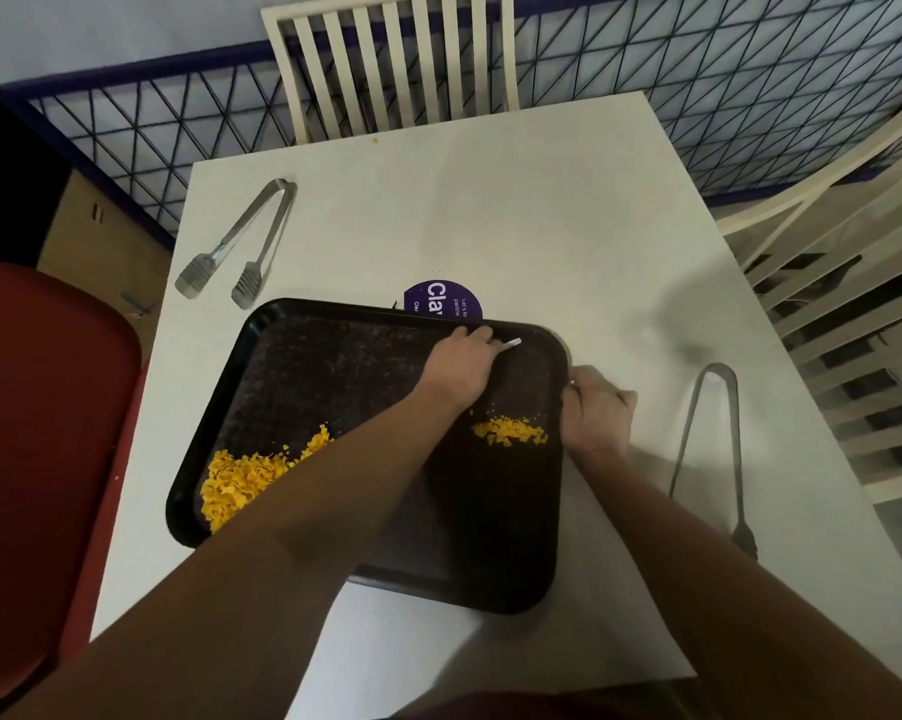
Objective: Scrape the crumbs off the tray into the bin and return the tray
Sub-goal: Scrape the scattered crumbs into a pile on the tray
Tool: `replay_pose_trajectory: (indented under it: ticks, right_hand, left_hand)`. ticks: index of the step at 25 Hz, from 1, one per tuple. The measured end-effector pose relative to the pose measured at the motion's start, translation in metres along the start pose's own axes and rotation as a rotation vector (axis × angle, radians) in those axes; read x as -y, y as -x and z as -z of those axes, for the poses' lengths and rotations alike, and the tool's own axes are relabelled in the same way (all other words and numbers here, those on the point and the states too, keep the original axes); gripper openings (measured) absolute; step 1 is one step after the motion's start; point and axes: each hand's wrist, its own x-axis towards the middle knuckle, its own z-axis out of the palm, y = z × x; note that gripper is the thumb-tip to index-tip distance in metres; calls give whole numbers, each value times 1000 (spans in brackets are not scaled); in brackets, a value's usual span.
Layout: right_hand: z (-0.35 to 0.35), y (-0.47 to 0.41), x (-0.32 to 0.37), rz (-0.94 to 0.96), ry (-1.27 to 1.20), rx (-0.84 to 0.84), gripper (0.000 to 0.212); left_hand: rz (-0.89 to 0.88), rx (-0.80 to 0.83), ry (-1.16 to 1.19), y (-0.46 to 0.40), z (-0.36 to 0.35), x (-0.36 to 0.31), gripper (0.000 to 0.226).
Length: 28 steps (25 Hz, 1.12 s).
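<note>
A black tray (293,366) lies on the white table (490,200). Yellow crumbs are heaped at its near left corner (241,480), and a smaller yellow pile (511,432) lies near its right edge. My left hand (459,368) reaches across the tray to its far right part and grips a small white scraper (511,344), whose tip points toward the far right corner. My right hand (597,410) grips the tray's right rim, fingers curled over the edge.
Metal tongs (241,241) lie at the table's far left, another pair (714,439) to the right of the tray. A purple round sticker (441,298) shows behind the tray. A red bin (38,433) stands at the left; white chairs at back and right.
</note>
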Motion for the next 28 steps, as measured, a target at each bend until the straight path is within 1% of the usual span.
replay_pose_trajectory:
  ticks: [3,6,7,8,9,10,12,14,15,16,17,19,20,21,23,24,26,28]
  right_hand:
    - [-2,-1,-1,2,17,2,46]
    - [-2,-1,-2,0,22,-1,46]
    - [-2,0,-2,1,19,-6,46]
    - [-2,-1,-2,1,18,-8,46]
    - [-2,-1,-2,-1,18,-6,46]
    - [-1,-1,-2,-8,17,-2,46]
    - [-1,0,-1,-5,12,-7,45]
    - [-1,0,-1,-4,13,-9,42]
    - [0,0,-1,-6,12,-6,41]
    - [0,0,-1,-5,13,-2,41]
    - [-1,0,-1,-2,18,3,41]
    - [-2,-1,-2,-1,34,12,33]
    - [-2,-2,-3,-8,39,21,31]
    - [-2,-2,-3,-12,41,26,33]
    - [-3,-2,-3,-9,53,25,39]
    - [-3,-3,-2,-7,57,29,38]
    - [-4,-3,-3,-13,45,34,34]
    - [-3,-3,-4,-8,28,31,34]
  left_hand:
    - [-233,29,-159,0,2,-16,42]
    - [-452,83,-319,10,-1,-10,41]
    - [-518,106,-353,15,-1,-6,41]
    - [-544,110,-351,18,0,-3,41]
    - [-508,91,-301,18,2,-1,40]
    - [-418,58,-230,15,5,0,39]
    - [-173,0,-132,8,7,-1,39]
    - [6,18,-57,2,3,-8,40]
    - [37,36,-18,2,1,-12,42]
    - [26,48,11,3,-2,-17,45]
    - [-19,59,22,6,-4,-21,46]
    - [-122,69,-7,17,-3,-29,43]
    - [-123,48,16,25,-4,-33,42]
    - [-83,8,89,37,-5,-38,43]
    - [29,-59,311,66,-13,-49,49]
    - [55,-69,409,80,-18,-55,50]
    - [77,-52,530,102,-29,-67,45]
    - [116,-3,579,109,-35,-76,35]
